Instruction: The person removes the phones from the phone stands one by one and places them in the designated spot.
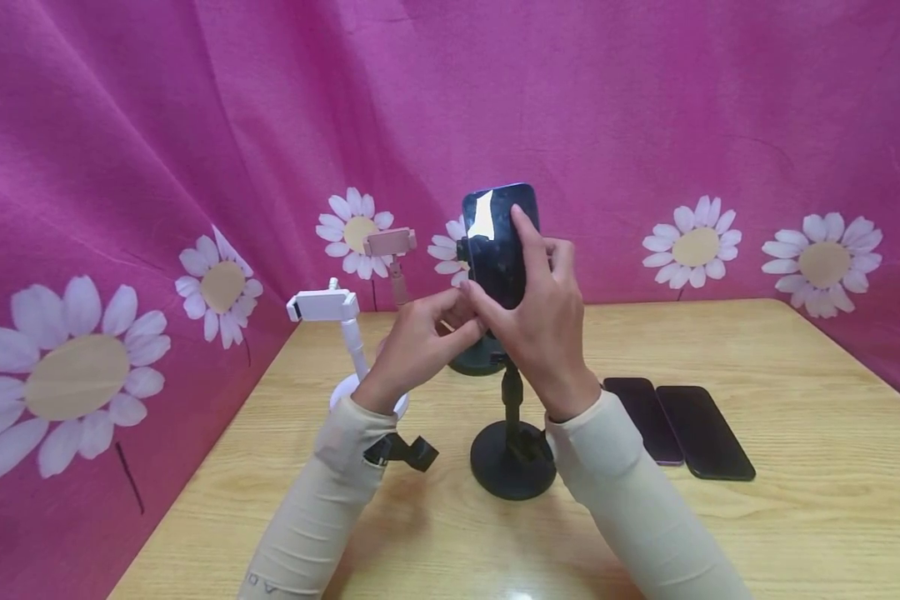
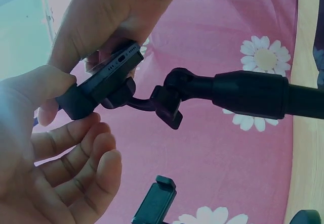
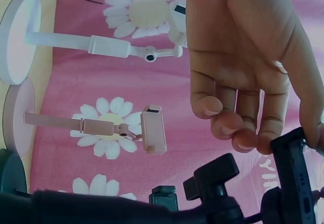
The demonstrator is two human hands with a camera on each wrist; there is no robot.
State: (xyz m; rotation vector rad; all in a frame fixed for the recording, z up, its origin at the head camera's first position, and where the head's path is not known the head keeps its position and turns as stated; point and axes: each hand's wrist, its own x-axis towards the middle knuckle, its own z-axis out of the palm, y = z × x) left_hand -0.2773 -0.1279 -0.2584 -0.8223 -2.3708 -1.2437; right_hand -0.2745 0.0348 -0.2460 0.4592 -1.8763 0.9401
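A black smartphone [image 1: 498, 258] with a glossy face sits in the clamp [image 2: 78, 102] of a black phone stand [image 1: 512, 400]. My right hand [image 1: 551, 317] holds the phone by its right side, index finger along the face and thumb across the lower part. From the left, my left hand [image 1: 423, 337] pinches the clamp's end at the phone's edge, thumb on one side and fingertips on the other. The left wrist view shows the phone's port edge, tilted, with the stand's arm and joint behind it. My left hand [image 3: 243, 57] also fills the upper right wrist view.
Left of the hands stand a white phone stand [image 1: 326, 306] and a pink one [image 1: 390, 242]. A dark green stand's base [image 1: 476, 358] shows behind the black stand. Two dark phones [image 1: 705, 433] lie on the wooden table [image 1: 817, 500] at right. A pink flowered cloth [image 1: 607, 108] hangs behind.
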